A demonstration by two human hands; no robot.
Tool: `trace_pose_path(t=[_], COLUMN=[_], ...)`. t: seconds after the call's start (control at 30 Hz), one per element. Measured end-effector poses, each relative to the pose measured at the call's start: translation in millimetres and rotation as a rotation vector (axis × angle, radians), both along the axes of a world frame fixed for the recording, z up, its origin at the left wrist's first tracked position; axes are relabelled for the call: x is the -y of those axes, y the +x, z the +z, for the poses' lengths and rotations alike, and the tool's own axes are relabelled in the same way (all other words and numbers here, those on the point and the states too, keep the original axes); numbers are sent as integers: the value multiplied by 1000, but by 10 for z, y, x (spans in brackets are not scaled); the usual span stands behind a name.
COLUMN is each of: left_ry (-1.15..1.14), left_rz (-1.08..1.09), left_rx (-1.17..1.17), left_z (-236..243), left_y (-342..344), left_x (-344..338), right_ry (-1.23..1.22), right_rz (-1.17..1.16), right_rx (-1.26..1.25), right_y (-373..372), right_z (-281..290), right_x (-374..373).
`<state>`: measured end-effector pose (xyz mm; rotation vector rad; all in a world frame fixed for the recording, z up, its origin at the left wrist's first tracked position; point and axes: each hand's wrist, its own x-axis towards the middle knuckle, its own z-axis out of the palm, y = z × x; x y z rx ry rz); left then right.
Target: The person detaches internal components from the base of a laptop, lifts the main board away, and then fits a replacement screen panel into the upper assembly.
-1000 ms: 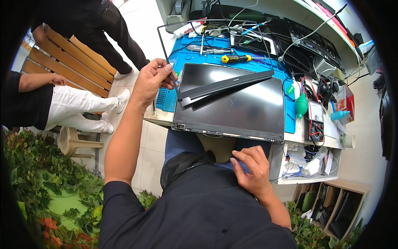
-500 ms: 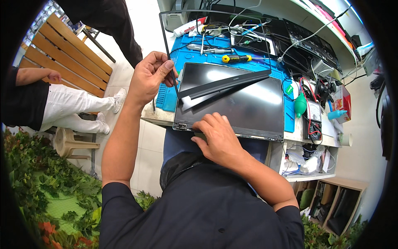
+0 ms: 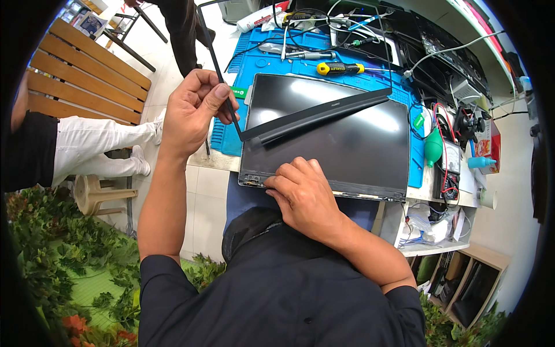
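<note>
"Your left hand pinches the thin black frame over the laptop screen on the blue mat!"

"And your right hand has come to its lower edge, grip unclear to me."

"So the screen seems steadied now."

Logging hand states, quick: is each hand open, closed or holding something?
Left hand: closed, pinching the black frame.
Right hand: fingers curled at the screen's lower edge; grip cannot be told.
</note>
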<state>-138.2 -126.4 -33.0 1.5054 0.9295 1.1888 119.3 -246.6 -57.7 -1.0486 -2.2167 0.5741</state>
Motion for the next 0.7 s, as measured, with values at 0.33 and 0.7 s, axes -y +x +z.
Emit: trace_pose_path(t=[0.33,0.7], left_ry=[166,463], left_rz=[36,72], left_rx=[-44,-48], left_z=[248,762], left_y=[68,50], left_x=[120,404], right_ry=[81,303], right_rz=[-92,-624], right_rx=[-70,-268], right_y=[271,1199], right_z=[94,532], right_x=[29,-111])
